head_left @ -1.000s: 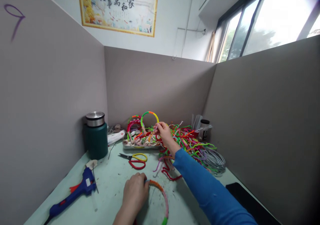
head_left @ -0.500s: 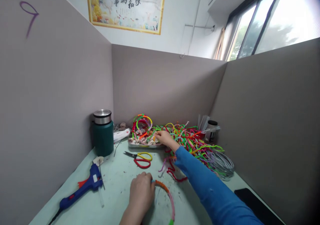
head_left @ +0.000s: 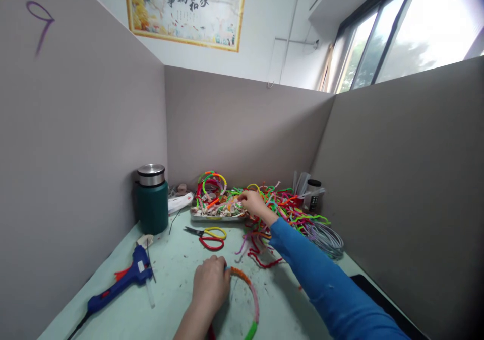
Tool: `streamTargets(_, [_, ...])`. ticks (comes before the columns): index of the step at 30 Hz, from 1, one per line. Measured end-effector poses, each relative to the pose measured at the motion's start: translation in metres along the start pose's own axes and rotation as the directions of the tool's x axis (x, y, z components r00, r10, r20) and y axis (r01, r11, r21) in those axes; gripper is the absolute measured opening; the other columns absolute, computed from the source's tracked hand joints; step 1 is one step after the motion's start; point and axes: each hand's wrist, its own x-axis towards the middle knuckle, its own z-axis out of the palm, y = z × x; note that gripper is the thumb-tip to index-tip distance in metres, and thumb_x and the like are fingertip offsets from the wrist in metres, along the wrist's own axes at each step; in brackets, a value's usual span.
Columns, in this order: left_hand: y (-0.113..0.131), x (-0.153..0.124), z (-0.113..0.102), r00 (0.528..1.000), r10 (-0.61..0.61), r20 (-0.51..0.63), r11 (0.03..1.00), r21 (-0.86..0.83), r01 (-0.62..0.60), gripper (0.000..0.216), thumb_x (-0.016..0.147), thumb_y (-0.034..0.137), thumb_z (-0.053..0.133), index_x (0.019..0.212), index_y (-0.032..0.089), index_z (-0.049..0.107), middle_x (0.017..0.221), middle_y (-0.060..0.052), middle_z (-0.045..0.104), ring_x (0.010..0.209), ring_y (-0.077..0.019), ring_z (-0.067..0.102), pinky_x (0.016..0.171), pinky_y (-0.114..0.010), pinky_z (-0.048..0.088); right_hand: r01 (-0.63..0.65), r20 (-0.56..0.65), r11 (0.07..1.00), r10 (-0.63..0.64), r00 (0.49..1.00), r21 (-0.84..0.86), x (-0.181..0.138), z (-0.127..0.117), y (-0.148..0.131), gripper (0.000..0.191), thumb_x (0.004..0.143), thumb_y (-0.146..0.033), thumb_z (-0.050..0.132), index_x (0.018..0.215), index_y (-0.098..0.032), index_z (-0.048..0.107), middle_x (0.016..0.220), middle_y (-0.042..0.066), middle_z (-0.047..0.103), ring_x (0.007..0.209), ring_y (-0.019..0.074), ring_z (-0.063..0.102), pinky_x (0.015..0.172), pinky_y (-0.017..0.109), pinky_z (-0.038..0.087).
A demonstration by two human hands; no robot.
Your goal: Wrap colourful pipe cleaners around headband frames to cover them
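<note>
My left hand (head_left: 210, 285) rests on the pale green table and holds one end of a curved hoop (head_left: 251, 294) wrapped in orange, pink and green fuzzy wire. My right hand (head_left: 254, 202), in a blue sleeve, reaches to the far side and touches the small bits lying in a metal tray (head_left: 217, 217). Several wrapped multicolour hoops (head_left: 210, 183) stand at the back of that tray. To the right of my right hand spreads a heap of coloured pipe cleaners (head_left: 291, 208).
Scissors with red and yellow handles (head_left: 207, 235) lie in front of the tray. A blue glue gun (head_left: 121, 282) lies at the near left, a dark green flask (head_left: 152, 199) behind it. Grey wire coils (head_left: 327, 238) and a black phone (head_left: 381, 299) sit at the right. Partition walls enclose the desk.
My right hand set the multicolour hoop it held up back down among the hoops at the tray and now rests by the tray's contents. My left hand stays on the hoop.
</note>
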Motion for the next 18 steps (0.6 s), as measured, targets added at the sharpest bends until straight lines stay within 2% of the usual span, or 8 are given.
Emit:
streamTargets(3, [0.000,0.000,0.001,1.000,0.005,0.000,1.000,-0.003,-0.005,0.025,0.083,0.031,0.043,0.088,0.019,0.064,0.094,-0.009,0.065,0.089,-0.0219,0.059,0.073,-0.031,0.039,0.002,-0.021,0.998,-0.001,1.000,0.061,0.005,-0.008,0.003,0.034,0.075,-0.007,0.046,0.097,-0.017,0.069,0.094,0.002,0.070,0.082,0.0141,0.063,0.068,0.018,0.044])
streamTargets(6, [0.000,0.000,0.001,1.000,0.010,0.000,1.000,-0.007,-0.010,0.024,0.083,0.031,0.043,0.088,0.019,0.064,0.093,-0.009,0.065,0.089,-0.0220,0.059,0.074,-0.031,0.038,0.004,0.002,0.997,-0.005,1.000,0.075,0.008,-0.006,0.005,0.034,0.072,-0.005,0.047,0.091,-0.018,0.071,0.088,0.002,0.071,0.078,0.0138,0.063,0.065,0.017,0.043])
streamTargets(9, [0.000,0.000,0.002,1.000,0.010,-0.007,1.000,-0.001,-0.010,0.025,0.083,0.030,0.043,0.088,0.018,0.064,0.093,-0.009,0.065,0.089,-0.0232,0.059,0.073,-0.032,0.038,-0.006,0.045,0.999,0.004,0.999,0.050,0.014,0.003,0.005,0.030,0.066,-0.003,0.052,0.081,-0.019,0.073,0.081,0.002,0.072,0.076,0.0156,0.063,0.064,0.018,0.042])
streamTargets(12, [0.001,0.002,0.003,1.000,0.005,-0.004,1.000,0.005,-0.005,0.024,0.083,0.030,0.043,0.089,0.018,0.064,0.093,-0.009,0.065,0.089,-0.0239,0.058,0.073,-0.033,0.038,-0.021,0.054,0.999,0.019,0.998,0.039,0.026,0.018,-0.001,0.022,0.069,-0.011,0.057,0.080,-0.021,0.073,0.083,0.002,0.072,0.080,0.0169,0.063,0.067,0.019,0.042])
streamTargets(15, [0.001,0.002,0.005,1.000,-0.003,0.002,1.000,0.007,0.003,0.024,0.082,0.027,0.044,0.089,0.018,0.064,0.094,-0.010,0.064,0.091,-0.0240,0.057,0.075,-0.034,0.037,-0.062,0.019,0.996,0.060,0.998,0.060,0.049,0.034,-0.014,0.019,0.073,-0.023,0.061,0.089,-0.021,0.070,0.090,0.005,0.071,0.085,0.0184,0.063,0.070,0.020,0.042])
streamTargets(18, [0.001,0.001,0.009,1.000,-0.009,0.011,1.000,-0.015,0.009,0.024,0.082,0.026,0.043,0.091,0.018,0.064,0.096,-0.010,0.063,0.093,-0.0254,0.055,0.077,-0.037,0.037,-0.140,-0.056,0.983,0.147,0.988,0.119,0.078,0.048,-0.025,0.036,0.076,-0.025,0.058,0.111,-0.014,0.061,0.105,0.012,0.066,0.094,0.0211,0.061,0.075,0.023,0.043])
